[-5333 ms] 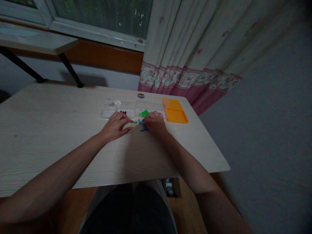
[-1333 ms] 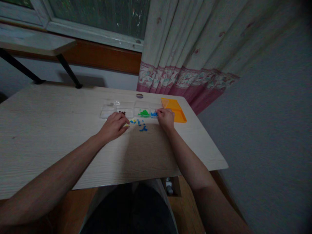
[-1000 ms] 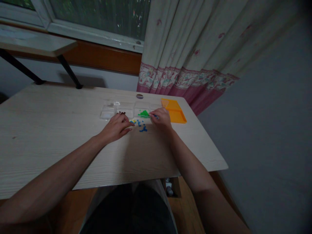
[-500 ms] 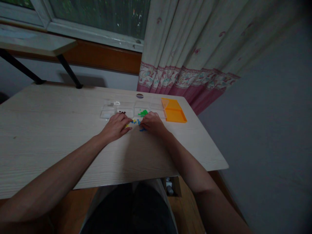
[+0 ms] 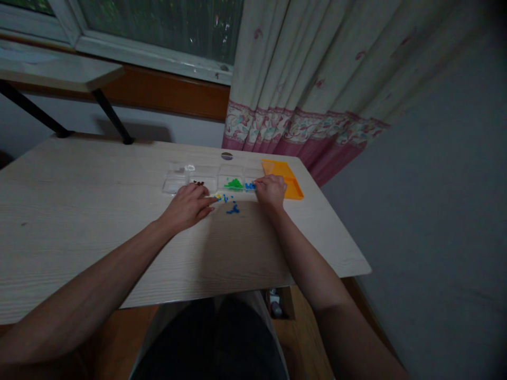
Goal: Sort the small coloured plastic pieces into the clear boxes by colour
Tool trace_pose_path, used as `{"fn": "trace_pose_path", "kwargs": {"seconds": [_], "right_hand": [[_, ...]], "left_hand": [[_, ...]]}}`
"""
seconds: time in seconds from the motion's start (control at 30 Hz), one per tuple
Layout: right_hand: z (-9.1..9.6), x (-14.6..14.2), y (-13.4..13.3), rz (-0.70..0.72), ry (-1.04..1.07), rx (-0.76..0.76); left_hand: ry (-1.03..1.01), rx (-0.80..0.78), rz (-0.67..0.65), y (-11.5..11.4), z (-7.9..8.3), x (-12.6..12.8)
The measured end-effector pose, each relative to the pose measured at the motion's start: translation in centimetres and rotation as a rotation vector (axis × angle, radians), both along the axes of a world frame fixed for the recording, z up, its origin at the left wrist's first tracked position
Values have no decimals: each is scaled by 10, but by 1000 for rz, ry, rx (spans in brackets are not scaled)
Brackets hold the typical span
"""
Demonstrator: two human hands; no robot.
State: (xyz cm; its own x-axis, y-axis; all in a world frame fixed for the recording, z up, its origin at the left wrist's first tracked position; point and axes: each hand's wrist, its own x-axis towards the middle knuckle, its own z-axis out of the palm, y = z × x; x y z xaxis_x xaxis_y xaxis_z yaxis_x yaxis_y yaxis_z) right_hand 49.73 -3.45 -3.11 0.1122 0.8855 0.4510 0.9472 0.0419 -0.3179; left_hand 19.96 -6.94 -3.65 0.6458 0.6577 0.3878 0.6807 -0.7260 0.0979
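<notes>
Right hand [image 5: 271, 190] curls over blue beads [image 5: 249, 186] in the tray [image 5: 204, 173] (hold unclear); left hand [image 5: 187, 204] lies open on the table [image 5: 91, 216].

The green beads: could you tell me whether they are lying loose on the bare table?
No, the green beads sit heaped in a compartment of the clear tray.

Head camera looks down (and forward) over the table [image 5: 79, 211]
</notes>
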Motion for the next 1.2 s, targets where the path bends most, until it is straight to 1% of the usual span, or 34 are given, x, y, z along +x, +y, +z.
{"fn": "trace_pose_path", "kwargs": {"seconds": [0.17,0.3,0.4,0.57,0.63,0.73,0.83,1.1,1.17,1.2], "right_hand": [[-5,0,2,25,-10,-22],[-8,2,4,102,-16,56],[-7,-3,2,259,-42,84],[-2,-29,-12,570,-145,26],[-2,-39,-18,643,-182,-17],[-3,-50,-23,714,-212,-64],[-3,-55,-24,738,-226,-72],[3,-59,-28,721,-238,-93],[3,-58,-28,699,-224,-70],[3,-57,-27,667,-209,-45]], "left_hand": [[-23,-5,-46,-1,0,0],[-100,-61,-95,1,-1,-1],[-176,-91,-78,1,-1,0],[-188,-108,-50,1,-1,2],[-180,-118,-53,2,-3,3],[-174,-126,-64,2,-3,3],[-161,-118,-66,1,-2,3],[-147,-127,-112,-2,0,4],[-154,-134,-127,-2,0,4],[-160,-139,-132,-2,0,5]]}}
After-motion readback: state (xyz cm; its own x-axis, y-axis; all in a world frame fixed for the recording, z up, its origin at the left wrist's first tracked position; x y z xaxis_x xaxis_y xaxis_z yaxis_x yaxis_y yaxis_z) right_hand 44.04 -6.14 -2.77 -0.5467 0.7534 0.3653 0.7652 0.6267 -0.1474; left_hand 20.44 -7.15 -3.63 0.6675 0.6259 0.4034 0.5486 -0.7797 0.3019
